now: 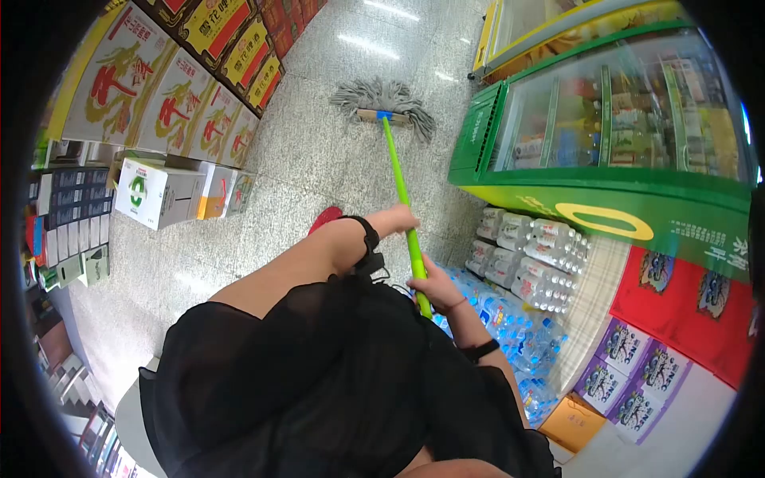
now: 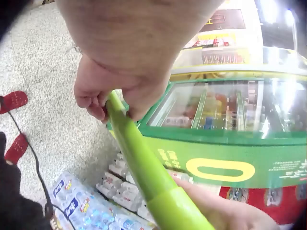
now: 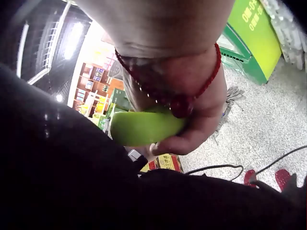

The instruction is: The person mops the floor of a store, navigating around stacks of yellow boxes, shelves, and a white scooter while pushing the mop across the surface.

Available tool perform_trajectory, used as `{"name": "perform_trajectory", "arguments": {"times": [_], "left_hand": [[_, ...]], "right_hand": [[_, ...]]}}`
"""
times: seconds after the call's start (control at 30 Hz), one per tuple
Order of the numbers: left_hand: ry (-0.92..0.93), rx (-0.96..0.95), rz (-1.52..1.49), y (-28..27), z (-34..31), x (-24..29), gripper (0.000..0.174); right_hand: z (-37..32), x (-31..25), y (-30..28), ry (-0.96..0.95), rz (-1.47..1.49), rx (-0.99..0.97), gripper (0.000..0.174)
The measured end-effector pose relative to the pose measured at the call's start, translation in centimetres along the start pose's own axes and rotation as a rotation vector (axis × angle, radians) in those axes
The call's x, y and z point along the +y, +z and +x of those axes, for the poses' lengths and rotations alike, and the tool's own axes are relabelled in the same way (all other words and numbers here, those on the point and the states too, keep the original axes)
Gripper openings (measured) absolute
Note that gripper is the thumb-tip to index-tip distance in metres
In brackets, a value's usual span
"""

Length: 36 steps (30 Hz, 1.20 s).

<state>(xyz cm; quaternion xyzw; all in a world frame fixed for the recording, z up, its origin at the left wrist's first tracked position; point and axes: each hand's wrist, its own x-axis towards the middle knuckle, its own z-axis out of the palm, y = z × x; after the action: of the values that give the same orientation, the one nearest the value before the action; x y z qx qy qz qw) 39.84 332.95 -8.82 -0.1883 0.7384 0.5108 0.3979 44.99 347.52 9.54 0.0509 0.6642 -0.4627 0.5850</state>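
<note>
A string mop with a grey head [image 1: 382, 95] lies spread on the speckled floor ahead, its bright green handle [image 1: 401, 177] slanting back to the body. My left hand [image 1: 396, 217] grips the handle around its middle. Closer to the body, my right hand [image 1: 436, 287] holds the thicker end of the handle. In the left wrist view the left hand's fingers [image 2: 95, 98] curl about the green pole. The right wrist view has the right hand [image 3: 196, 127] wrapped round the handle's rounded end, a red beaded bracelet [image 3: 181, 105] on that wrist.
A green display freezer [image 1: 494, 143] stands at the right, with packs of bottled drinks [image 1: 526, 255] on the floor beside it. Stacked cartons [image 1: 171, 103] line the left side, near a white box [image 1: 155, 193]. A red shoe [image 1: 325, 217] shows below the left arm.
</note>
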Motion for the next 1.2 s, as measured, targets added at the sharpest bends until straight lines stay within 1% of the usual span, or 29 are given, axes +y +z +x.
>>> {"name": "perform_trajectory", "arguments": {"times": [0.07, 0.13, 0.17, 0.2, 0.23, 0.27, 0.3, 0.37, 0.43, 0.5, 0.57, 0.6, 0.63, 0.67, 0.7, 0.77, 0.8, 0.83, 0.87, 0.9, 0.93, 0.97, 1.03, 1.07, 1.1, 1.17, 1.2], "left_hand": [[0.200, 0.255, 0.174, -3.7, 1.8, -1.6, 0.044], [0.073, 0.242, 0.062, -9.6, 0.9, -0.4, 0.049], [0.080, 0.249, 0.057, -11.8, 1.2, -0.4, 0.049], [0.078, 0.278, 0.080, -13.8, 1.5, -0.6, 0.053], [0.075, 0.306, 0.102, -15.7, 2.1, -0.7, 0.058], [0.079, 0.310, 0.097, -17.2, 2.9, -1.1, 0.058], [0.090, 0.296, 0.139, -18.3, 3.4, -1.5, 0.059], [0.093, 0.275, 0.178, -19.3, 3.8, -2.9, 0.059], [0.085, 0.251, 0.175, -19.4, 3.6, -4.2, 0.059], [0.073, 0.266, 0.151, -17.7, 4.5, -6.6, 0.057], [0.057, 0.285, 0.126, -16.0, 3.4, -7.6, 0.056], [0.031, 0.239, 0.043, -15.2, 1.6, -7.3, 0.054], [0.005, 0.192, -0.040, -14.0, 0.1, -7.2, 0.052], [0.021, 0.262, -0.117, -11.8, 0.3, -8.3, 0.046], [0.019, 0.267, -0.119, -10.7, -0.8, -8.4, 0.046], [-0.028, 0.053, -0.171, -8.1, -3.1, -8.4, 0.038], [0.029, -0.004, -0.183, -6.0, -3.1, -9.3, 0.028], [0.027, 0.000, -0.185, -4.6, -5.0, -9.2, 0.028], [0.032, -0.086, -0.130, -2.9, -6.9, -8.9, 0.023], [0.034, -0.173, -0.070, -1.3, -8.4, -8.6, 0.025], [-0.044, -0.239, 0.016, 1.0, -8.7, -8.8, 0.026], [-0.049, -0.246, 0.027, 3.1, -9.0, -9.3, 0.026], [-0.109, -0.359, -0.070, 6.3, -11.6, -9.1, 0.026], [-0.136, -0.432, -0.073, 7.5, -12.6, -8.9, 0.029], [-0.132, -0.433, -0.071, 8.9, -13.0, -8.9, 0.029], [-0.133, -0.651, -0.080, 11.1, -13.5, -9.0, 0.034], [-0.127, -0.718, -0.089, 11.9, -13.9, -9.1, 0.039]], "right_hand": [[3.3, -3.2, 1.2, -0.007, 0.025, 0.011, 0.072], [6.2, -7.7, 2.9, 0.010, 0.021, 0.021, 0.071], [7.6, -9.5, 3.5, 0.029, 0.023, 0.029, 0.070], [9.2, -10.6, 4.0, 0.024, 0.012, 0.033, 0.070], [10.7, -11.5, 4.3, 0.017, 0.046, 0.014, 0.070], [11.8, -12.1, 4.5, 0.013, 0.082, -0.006, 0.070], [12.2, -12.5, 4.6, 0.017, 0.081, -0.005, 0.070], [12.8, -12.8, 5.2, 0.021, 0.180, -0.086, 0.071], [12.4, -11.9, 6.0, 0.011, 0.161, -0.065, 0.070], [11.8, -10.5, 6.5, -0.011, 0.133, -0.042, 0.069], [10.8, -8.2, 6.8, 0.048, 0.094, -0.024, 0.067], [9.3, -7.9, 7.2, 0.086, 0.116, -0.030, 0.065], [8.4, -6.7, 7.2, 0.086, 0.111, -0.037, 0.065], [7.7, -5.1, 7.0, 0.096, 0.075, -0.025, 0.064], [6.6, -3.5, 6.8, 0.105, 0.040, -0.012, 0.064], [3.5, -1.0, 6.6, 0.101, 0.004, -0.006, 0.064], [1.6, -0.2, 6.7, 0.094, -0.070, -0.002, 0.063], [-0.3, 1.2, 6.6, 0.086, -0.141, 0.000, 0.062], [-0.8, 5.3, 5.2, -0.050, -0.323, 0.033, 0.057], [-2.9, 6.5, 5.1, -0.050, -0.317, 0.030, 0.057], [-5.3, 7.2, 5.3, 0.015, -0.483, 0.063, 0.055], [-7.7, 8.1, 5.5, 0.085, -0.647, 0.097, 0.053], [-12.0, 10.5, 5.5, 0.128, -0.759, 0.128, 0.054], [-14.2, 11.2, 5.7, 0.074, -0.797, 0.166, 0.054], [-15.6, 12.8, 5.4, 0.074, -0.796, 0.171, 0.054], [-17.9, 15.7, 4.6, -0.041, -0.734, 0.258, 0.050], [-18.5, 16.3, 4.7, -0.083, -0.628, 0.268, 0.048]]}}
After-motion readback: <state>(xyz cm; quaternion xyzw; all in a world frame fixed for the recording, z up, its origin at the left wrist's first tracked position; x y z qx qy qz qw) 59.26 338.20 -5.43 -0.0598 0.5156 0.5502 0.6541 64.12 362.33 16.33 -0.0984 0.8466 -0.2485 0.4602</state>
